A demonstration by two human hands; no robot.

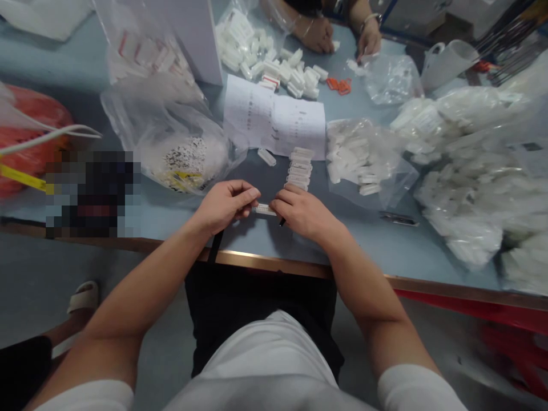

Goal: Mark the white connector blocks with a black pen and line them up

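A small white plastic connector point(264, 210) lies between my left hand point(225, 206) and my right hand point(303, 214), and the fingers of both hands pinch its ends. A thin black object point(281, 222) pokes out below my right palm, mostly hidden by the fingers. Just ahead of my hands stands a short row of similar white connectors point(299, 168), with a single loose one point(266, 157) to its left. Both rest on the pale blue table point(274, 245), not touching my hands.
Printed paper sheets point(274, 117) lie beyond my hands, below a heap of white connectors point(278, 71). A co-worker's hands point(342, 37) work at the far side. Plastic bags of white parts point(363, 154) crowd the right, and a bulging bag point(180, 151) sits left.
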